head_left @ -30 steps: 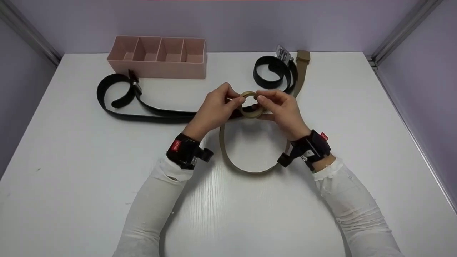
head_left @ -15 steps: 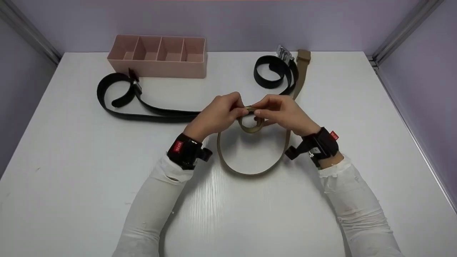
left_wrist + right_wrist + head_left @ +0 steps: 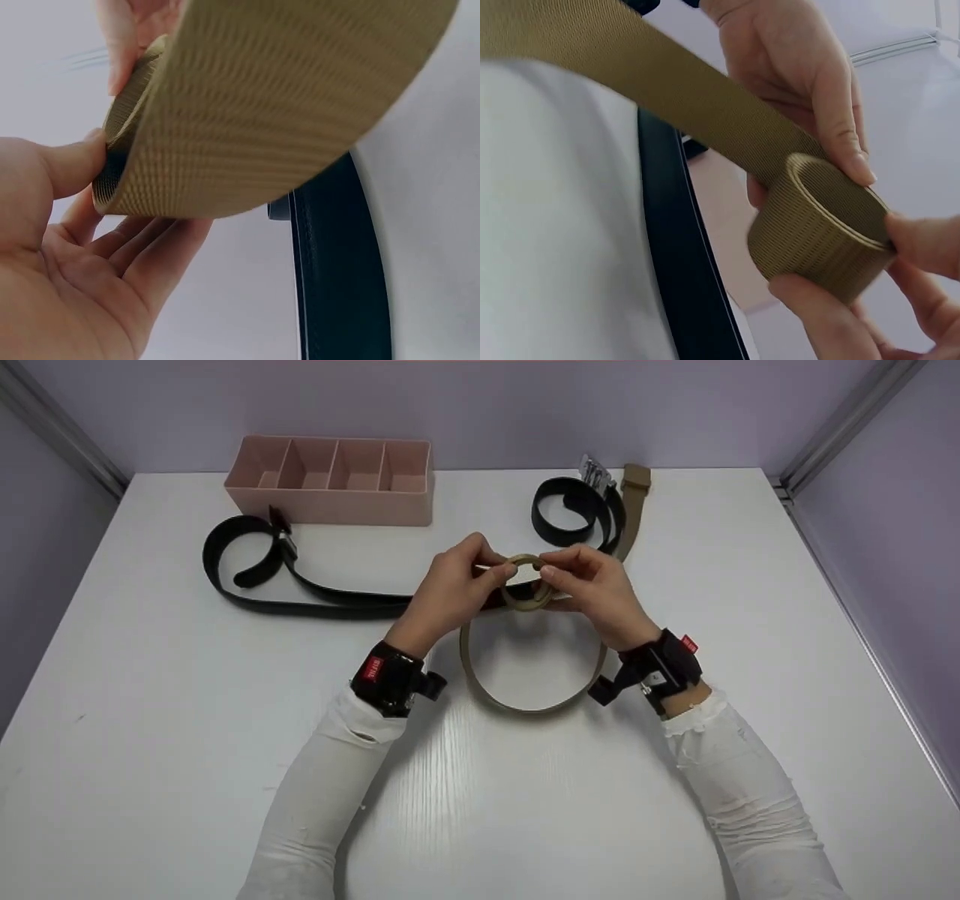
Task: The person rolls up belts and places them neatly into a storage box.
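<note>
A tan woven belt (image 3: 525,706) lies in a wide loop on the white table (image 3: 150,697), and its near end is wound into a small coil (image 3: 527,583). My left hand (image 3: 457,585) pinches the coil's left side and my right hand (image 3: 589,585) pinches its right side, holding it just above the table. In the right wrist view the coil (image 3: 817,225) is a tight ring held between fingers of both hands. The left wrist view has the belt's webbing (image 3: 255,105) close up, with my thumb (image 3: 60,169) on the coil's edge.
A long black belt (image 3: 300,598) trails across the table's left half behind my hands. A coiled black belt (image 3: 574,510) with a metal buckle lies at the back right, beside the tan belt's far end (image 3: 634,480). A pink divided box (image 3: 334,480) stands at the back left.
Both hands dipped toward me with the coil tipped flat half a second ago, then moved back away and stood it up again. The big loop has become slightly smaller.
</note>
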Motion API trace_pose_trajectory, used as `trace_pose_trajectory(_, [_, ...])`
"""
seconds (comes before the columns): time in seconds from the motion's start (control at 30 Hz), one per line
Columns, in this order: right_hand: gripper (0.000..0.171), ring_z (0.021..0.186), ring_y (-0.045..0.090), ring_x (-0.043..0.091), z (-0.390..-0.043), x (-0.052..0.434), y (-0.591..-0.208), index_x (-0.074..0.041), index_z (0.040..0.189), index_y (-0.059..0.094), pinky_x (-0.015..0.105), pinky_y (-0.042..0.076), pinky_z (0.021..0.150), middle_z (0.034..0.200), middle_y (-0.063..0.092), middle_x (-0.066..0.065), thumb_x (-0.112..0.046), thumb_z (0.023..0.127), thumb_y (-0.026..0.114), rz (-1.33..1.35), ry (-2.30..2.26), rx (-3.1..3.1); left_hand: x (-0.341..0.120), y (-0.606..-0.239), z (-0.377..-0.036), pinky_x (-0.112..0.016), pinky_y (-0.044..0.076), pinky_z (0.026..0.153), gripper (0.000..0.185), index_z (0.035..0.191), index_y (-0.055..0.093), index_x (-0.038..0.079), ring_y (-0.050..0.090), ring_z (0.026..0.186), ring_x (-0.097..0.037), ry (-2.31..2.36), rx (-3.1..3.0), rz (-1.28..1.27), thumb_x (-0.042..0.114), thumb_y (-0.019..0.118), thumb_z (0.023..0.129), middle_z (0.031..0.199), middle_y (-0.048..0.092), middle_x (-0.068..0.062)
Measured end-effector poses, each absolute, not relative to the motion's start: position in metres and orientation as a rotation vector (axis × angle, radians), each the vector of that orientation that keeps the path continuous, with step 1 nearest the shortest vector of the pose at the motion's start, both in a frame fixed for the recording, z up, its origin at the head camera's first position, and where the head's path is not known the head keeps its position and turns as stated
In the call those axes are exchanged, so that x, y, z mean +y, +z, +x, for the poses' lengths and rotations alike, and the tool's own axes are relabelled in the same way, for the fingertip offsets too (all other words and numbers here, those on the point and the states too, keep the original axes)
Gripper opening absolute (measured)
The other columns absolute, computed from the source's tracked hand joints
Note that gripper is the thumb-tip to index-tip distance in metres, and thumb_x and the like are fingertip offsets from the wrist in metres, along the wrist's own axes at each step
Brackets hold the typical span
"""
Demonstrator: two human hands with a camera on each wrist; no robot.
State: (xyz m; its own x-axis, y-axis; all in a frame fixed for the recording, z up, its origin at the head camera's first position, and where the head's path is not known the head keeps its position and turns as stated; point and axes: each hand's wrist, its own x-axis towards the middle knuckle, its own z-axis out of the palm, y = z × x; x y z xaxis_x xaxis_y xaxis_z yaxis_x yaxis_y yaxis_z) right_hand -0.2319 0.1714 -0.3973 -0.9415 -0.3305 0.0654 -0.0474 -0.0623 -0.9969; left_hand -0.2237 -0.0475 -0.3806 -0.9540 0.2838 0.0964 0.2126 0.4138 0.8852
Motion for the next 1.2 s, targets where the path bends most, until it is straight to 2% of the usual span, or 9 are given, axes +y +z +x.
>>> trace_pose_trajectory(0.13, [0.03,0.087,0.064,0.022,-0.232,0.171,-0.399,-0.001,0.115,0.06,0.042,0.055,0.076,0.107,0.06,0.015,-0.014,0.089,0.067,-0.366,-2.164,1.946,-0.048,-0.381,-0.224,-0.026,0.049,0.067,0.022,0.095,0.055,0.012,0.065,0.085,-0.011,1.607,2.616,0.473,0.034,0.061,0.093,0.098,0.067,0.004])
trace_pose_trajectory(0.23, [0.031,0.093,0.063,0.025,-0.233,0.172,-0.398,-0.001,0.116,0.059,0.042,0.055,0.078,0.11,0.058,0.017,-0.015,0.09,0.067,-0.384,-2.117,1.951,-0.048,-0.38,-0.223,-0.024,0.046,0.062,0.021,0.093,0.055,0.012,0.062,0.078,-0.012,1.572,2.652,0.518,0.032,0.06,0.093,0.091,0.066,0.003])
trace_pose_trajectory(0.37, [0.033,0.101,0.061,0.03,-0.232,0.174,-0.392,-0.002,0.118,0.06,0.04,0.055,0.077,0.117,0.057,0.02,-0.018,0.09,0.067,-0.466,-1.938,2.066,-0.049,-0.38,-0.222,-0.024,0.042,0.059,0.02,0.088,0.056,0.012,0.054,0.069,-0.009,1.522,2.657,0.588,0.031,0.061,0.092,0.084,0.065,0.003])
trace_pose_trajectory(0.5, [0.032,0.101,0.062,0.034,-0.226,0.174,-0.38,-0.003,0.119,0.062,0.043,0.055,0.075,0.116,0.061,0.019,-0.018,0.092,0.064,-0.597,-1.708,2.169,-0.049,-0.381,-0.221,-0.024,0.043,0.061,0.017,0.085,0.058,0.015,0.054,0.07,-0.007,1.449,2.625,0.638,0.03,0.063,0.091,0.083,0.065,0.005])
trace_pose_trajectory(0.67, [0.03,0.096,0.063,0.037,-0.222,0.174,-0.372,0.001,0.119,0.062,0.042,0.055,0.074,0.112,0.063,0.019,-0.013,0.093,0.062,-0.696,-1.586,2.19,-0.048,-0.383,-0.22,-0.024,0.046,0.065,0.015,0.085,0.061,0.018,0.057,0.074,-0.006,1.366,2.602,0.655,0.031,0.066,0.089,0.087,0.066,0.007])
trace_pose_trajectory(0.9, [0.032,0.1,0.062,0.035,-0.23,0.174,-0.388,-0.001,0.119,0.063,0.037,0.056,0.074,0.114,0.062,0.017,-0.016,0.09,0.066,-0.562,-1.848,2.138,-0.047,-0.38,-0.222,-0.023,0.052,0.071,0.021,0.094,0.056,0.014,0.065,0.086,-0.004,1.531,2.561,0.514,0.034,0.064,0.09,0.106,0.067,0.005])
trace_pose_trajectory(1.2, [0.034,0.089,0.061,0.02,-0.232,0.171,-0.398,-0.004,0.119,0.061,0.04,0.056,0.076,0.114,0.056,0.02,-0.019,0.089,0.067,-0.404,-2.113,2.032,-0.048,-0.38,-0.223,-0.024,0.05,0.07,0.026,0.095,0.055,0.013,0.063,0.084,-0.002,1.606,2.606,0.463,0.038,0.061,0.091,0.105,0.066,0.006])
